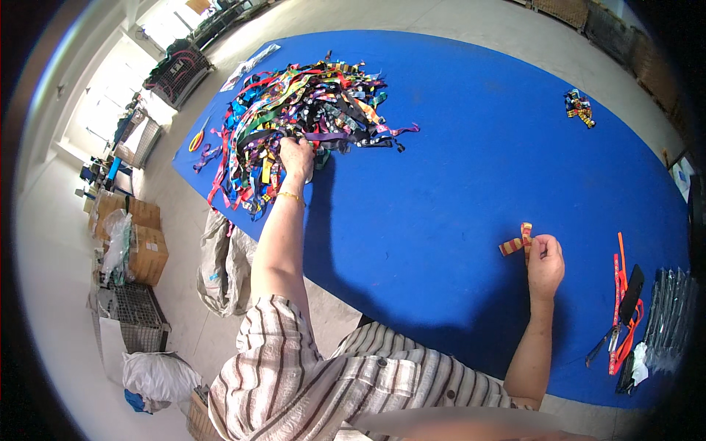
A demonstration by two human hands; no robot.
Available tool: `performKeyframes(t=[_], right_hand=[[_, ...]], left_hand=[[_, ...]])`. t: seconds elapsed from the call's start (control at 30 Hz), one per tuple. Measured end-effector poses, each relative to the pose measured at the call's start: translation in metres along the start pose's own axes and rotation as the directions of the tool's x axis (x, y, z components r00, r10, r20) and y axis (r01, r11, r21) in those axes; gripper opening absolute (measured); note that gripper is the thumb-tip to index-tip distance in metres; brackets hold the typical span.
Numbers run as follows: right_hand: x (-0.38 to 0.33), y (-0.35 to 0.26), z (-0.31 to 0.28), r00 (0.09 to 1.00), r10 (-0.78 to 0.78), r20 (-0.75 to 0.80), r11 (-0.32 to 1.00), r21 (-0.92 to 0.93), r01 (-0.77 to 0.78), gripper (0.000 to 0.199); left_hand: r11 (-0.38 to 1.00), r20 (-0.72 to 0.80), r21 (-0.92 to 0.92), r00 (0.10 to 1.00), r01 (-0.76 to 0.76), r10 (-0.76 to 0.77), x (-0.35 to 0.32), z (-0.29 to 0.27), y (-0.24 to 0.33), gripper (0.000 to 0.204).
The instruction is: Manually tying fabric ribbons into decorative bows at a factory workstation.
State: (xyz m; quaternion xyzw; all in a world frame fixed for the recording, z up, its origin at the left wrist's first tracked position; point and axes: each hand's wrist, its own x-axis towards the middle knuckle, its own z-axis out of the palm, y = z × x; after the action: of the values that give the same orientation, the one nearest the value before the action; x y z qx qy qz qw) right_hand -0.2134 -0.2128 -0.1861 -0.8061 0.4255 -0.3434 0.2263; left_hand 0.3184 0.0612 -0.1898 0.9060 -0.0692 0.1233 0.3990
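My left hand (297,158) reaches far out over the blue table (456,169) and its fingers are closed in the near edge of a big tangled pile of multicoloured ribbons (301,110). A gold bracelet circles that wrist. My right hand (546,259) rests closer to me, on the right, pinching a short red-and-yellow striped ribbon piece (517,242) that is folded into a small loop and sticks out to the left of the fist.
A small bundle of ribbon pieces (579,106) lies far right. Orange-red straps, a black tool and scissors (624,316) sit by the right edge, beside clear plastic sleeves (669,316). Yellow-handled scissors (196,140) lie at the left edge. Boxes, sacks and wire crates stand on the floor.
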Motion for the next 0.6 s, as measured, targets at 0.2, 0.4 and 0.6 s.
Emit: performKeyframes(t=[0.2,0.4,0.6], right_hand=[[0.001,0.012,-0.001,0.994,0.105,0.037,0.993,0.053,-0.106,0.006],[0.001,0.003,-0.002,0.998,0.055,0.040,0.998,0.011,-0.056,0.008],[0.001,0.008,-0.008,0.998,0.048,0.045,0.999,-0.009,-0.047,0.008]], left_hand=[[0.949,0.190,-0.126,0.945,0.291,-0.264,-0.014,0.002,0.042,0.029],[0.869,0.188,-0.389,0.949,0.307,-0.252,-0.009,0.000,0.032,0.019],[0.681,0.435,-0.638,0.898,0.359,-0.065,-0.064,0.012,0.081,0.012]])
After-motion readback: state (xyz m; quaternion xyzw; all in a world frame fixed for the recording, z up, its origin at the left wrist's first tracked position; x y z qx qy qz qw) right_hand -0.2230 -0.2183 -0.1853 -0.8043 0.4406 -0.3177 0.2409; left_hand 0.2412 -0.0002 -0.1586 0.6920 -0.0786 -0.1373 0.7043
